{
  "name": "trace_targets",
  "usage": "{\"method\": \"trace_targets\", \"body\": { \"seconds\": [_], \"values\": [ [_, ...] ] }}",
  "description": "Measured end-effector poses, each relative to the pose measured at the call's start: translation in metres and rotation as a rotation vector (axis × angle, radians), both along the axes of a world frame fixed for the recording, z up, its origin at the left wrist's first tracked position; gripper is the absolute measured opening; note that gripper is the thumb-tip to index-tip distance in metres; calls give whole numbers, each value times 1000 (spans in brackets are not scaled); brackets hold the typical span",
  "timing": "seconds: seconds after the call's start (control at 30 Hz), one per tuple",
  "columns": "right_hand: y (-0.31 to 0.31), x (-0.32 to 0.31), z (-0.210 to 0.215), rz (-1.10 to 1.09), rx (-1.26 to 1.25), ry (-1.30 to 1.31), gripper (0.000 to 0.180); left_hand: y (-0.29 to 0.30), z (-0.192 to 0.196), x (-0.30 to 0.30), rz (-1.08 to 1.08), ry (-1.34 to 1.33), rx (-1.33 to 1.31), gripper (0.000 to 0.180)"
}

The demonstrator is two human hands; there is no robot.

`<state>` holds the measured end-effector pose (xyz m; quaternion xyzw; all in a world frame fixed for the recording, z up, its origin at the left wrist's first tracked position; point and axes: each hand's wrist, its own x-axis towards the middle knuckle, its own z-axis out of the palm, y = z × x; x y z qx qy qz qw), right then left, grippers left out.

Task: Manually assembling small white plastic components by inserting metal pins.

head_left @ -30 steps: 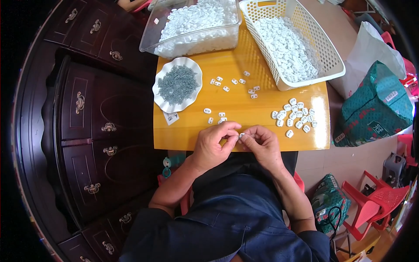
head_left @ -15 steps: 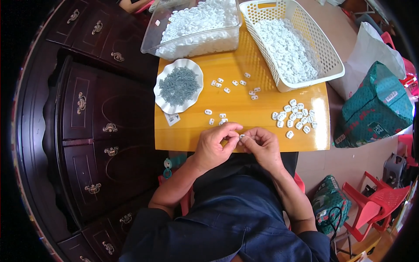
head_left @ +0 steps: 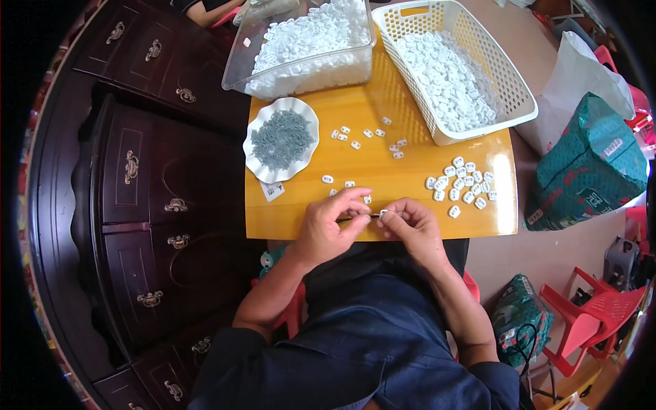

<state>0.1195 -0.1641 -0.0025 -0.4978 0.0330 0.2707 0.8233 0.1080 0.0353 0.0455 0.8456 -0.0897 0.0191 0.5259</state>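
Note:
My left hand [head_left: 329, 227] and my right hand [head_left: 414, 228] meet over the table's near edge. Between the right thumb and fingers is a small white plastic piece [head_left: 383, 212]. The left fingers pinch a thin dark pin [head_left: 374, 216] whose tip reaches the white piece; its other end is hidden in the hand. Just beyond the left hand lie a few small white pieces [head_left: 327, 179], one partly covered by the fingers. A scalloped white dish [head_left: 307, 156] at the left holds a heap of thin grey pins [head_left: 280, 139].
Loose white pieces [head_left: 356, 145] dot the table's middle; a marked cluster [head_left: 461, 171] lies at the right. A clear bin [head_left: 314, 74] and a cream basket [head_left: 502, 121], both full of white pieces, stand at the back. Dark drawers [head_left: 130, 167] flank the left; a green bag [head_left: 581, 171] the right.
My hands have drawn slightly apart, the left one shifting left and down. The dark pin now shows between them, and a white piece beyond the left fingers has come into sight.

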Motion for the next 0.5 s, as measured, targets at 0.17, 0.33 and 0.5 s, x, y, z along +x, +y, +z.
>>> {"method": "trace_targets", "body": {
  "seconds": [0.17,0.33,0.5],
  "values": [
    [-6,5,1,-2,9,31,11,39,-2,10,171,-24,223,26],
    [-7,6,-3,-47,36,20,12,55,-10,14,199,-65,511,30],
    [-9,6,-4,-63,43,16,12,57,-23,19,169,-105,596,30]
  ]
}}
